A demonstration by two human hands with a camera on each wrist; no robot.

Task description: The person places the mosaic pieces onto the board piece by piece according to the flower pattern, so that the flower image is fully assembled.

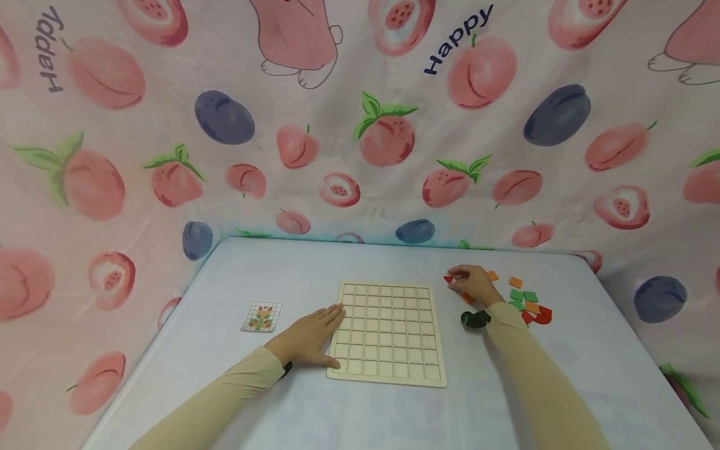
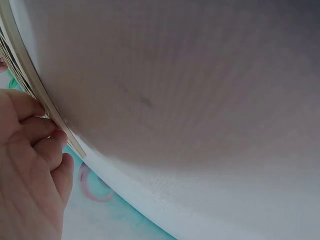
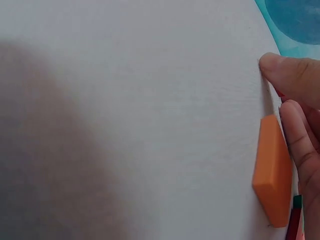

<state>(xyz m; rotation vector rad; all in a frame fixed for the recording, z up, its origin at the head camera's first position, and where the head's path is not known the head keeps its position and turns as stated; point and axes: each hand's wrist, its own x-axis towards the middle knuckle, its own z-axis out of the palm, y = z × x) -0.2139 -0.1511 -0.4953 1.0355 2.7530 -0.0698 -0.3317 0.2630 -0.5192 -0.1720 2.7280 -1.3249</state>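
On the pale surface (image 1: pixel 349 419), best steady the grid board (image 1: pixel 387 334) with the left grip (image 1: pixel 308 336), spread along its left edge and holding nothing. With the right grip (image 1: pixel 474 285), nearly closed and just beside an orange piece (image 3: pixel 272 172), best pinch the small red piece (image 1: pixel 447 279) lightly: held at the fingertips, off the board, near its far right corner.

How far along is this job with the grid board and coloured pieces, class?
Done: the grid board and patterned card are set out; the left hand touches the board. In hand: a red piece, apparently pinched by the right hand. Left to do, probably: placing the loose pieces, since the board looks bare where visible.
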